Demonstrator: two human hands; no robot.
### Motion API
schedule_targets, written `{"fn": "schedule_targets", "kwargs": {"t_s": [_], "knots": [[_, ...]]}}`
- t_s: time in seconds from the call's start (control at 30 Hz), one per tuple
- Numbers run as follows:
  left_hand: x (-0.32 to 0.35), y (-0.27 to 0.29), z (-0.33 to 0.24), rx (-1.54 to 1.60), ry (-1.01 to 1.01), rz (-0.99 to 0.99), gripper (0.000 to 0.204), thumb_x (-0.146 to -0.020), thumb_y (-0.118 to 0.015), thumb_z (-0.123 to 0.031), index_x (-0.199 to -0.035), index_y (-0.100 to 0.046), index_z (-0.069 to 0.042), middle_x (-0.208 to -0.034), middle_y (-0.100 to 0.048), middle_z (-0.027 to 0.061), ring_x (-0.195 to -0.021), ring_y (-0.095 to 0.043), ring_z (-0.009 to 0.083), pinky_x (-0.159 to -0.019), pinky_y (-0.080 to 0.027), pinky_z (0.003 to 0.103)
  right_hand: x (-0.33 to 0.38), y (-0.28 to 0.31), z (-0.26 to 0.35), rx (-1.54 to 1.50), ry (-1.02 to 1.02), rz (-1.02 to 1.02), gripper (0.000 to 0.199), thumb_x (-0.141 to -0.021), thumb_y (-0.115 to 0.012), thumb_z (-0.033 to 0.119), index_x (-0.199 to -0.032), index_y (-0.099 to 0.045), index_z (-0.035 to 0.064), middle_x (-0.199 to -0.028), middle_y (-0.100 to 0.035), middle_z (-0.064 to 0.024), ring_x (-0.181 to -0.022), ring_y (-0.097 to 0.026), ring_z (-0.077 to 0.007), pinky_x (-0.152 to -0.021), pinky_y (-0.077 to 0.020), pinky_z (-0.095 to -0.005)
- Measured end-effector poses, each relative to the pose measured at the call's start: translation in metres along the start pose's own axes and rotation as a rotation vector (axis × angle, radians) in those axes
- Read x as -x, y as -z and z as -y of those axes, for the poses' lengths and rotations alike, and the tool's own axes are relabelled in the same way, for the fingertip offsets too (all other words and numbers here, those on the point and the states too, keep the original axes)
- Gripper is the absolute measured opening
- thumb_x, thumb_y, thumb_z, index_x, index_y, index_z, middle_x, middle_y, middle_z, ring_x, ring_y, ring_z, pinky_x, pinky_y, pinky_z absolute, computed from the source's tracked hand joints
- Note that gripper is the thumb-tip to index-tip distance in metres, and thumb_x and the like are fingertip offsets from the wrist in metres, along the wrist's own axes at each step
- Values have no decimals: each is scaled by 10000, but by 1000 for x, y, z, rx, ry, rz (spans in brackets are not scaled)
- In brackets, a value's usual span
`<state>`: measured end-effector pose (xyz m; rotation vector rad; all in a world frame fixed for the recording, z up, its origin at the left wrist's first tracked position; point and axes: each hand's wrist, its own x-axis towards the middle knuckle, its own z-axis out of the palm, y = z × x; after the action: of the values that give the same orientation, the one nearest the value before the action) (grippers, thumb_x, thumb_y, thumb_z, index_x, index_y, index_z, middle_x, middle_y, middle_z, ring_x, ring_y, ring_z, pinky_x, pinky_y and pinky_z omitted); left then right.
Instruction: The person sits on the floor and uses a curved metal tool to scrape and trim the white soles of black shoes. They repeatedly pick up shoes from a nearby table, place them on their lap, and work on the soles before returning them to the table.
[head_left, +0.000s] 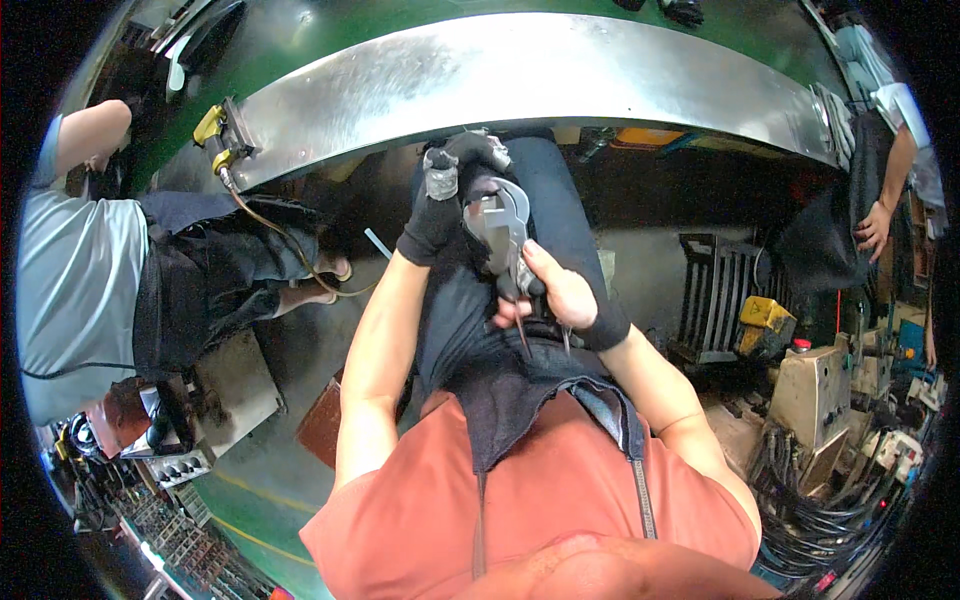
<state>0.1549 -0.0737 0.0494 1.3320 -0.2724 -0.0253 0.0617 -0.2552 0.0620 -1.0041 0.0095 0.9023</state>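
Observation:
Over my lap, between my two hands, is a grey metal tool (517, 205) with a curved, hooked upper end and a flat plate beside it. Two thin dark prongs stick out of its lower end towards me; its exact kind is unclear. My left hand (455, 185), in a black glove with grey tape round one digit, is curled about the upper end of the tool. Bare fingers of my right hand (563, 293) close round the lower part, with a black band at the wrist. The hands hide much of the tool.
A long shiny metal bench (520, 70) curves across in front of my knees. At its left end sits a yellow device (210, 128) with a hose. People stand left and right, one with a hand (875, 230) near dark cloth. A machine box (808, 395) and cables are at right.

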Motion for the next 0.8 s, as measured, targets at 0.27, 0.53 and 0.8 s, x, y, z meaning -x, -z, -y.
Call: {"fn": "schedule_targets", "kwargs": {"t_s": [0.27,0.53,0.8], "knots": [[27,5,-8,-210,-207,99,504,-922,-431,-478,-805,-655,-42,-960,-630,114,-1111,-516,300,-1010,-321,435,-11,0,-24,1071,455,-183,227,-891,-460,147,-1065,-553,35,-820,-580,-177,-779,-564,-321,-700,-436,-408],[124,-57,-56,-390,240,-54,976,-560,-856,-358,-1318,-340,-22,-1346,-358,200,-1284,-330,368,-1062,-261,440,62,95,-130,1057,327,234,311,-734,-646,231,-978,-577,51,-986,-586,-154,-887,-578,-343,-812,-461,-408],[104,-63,-50,-466,148,-79,777,-542,-844,-281,-1165,-431,-68,-1181,-452,167,-1161,-416,348,-1002,-317,453,73,112,-149,893,235,156,388,-701,-639,306,-963,-572,28,-963,-560,-195,-887,-556,-393,-779,-452,-456]]}}
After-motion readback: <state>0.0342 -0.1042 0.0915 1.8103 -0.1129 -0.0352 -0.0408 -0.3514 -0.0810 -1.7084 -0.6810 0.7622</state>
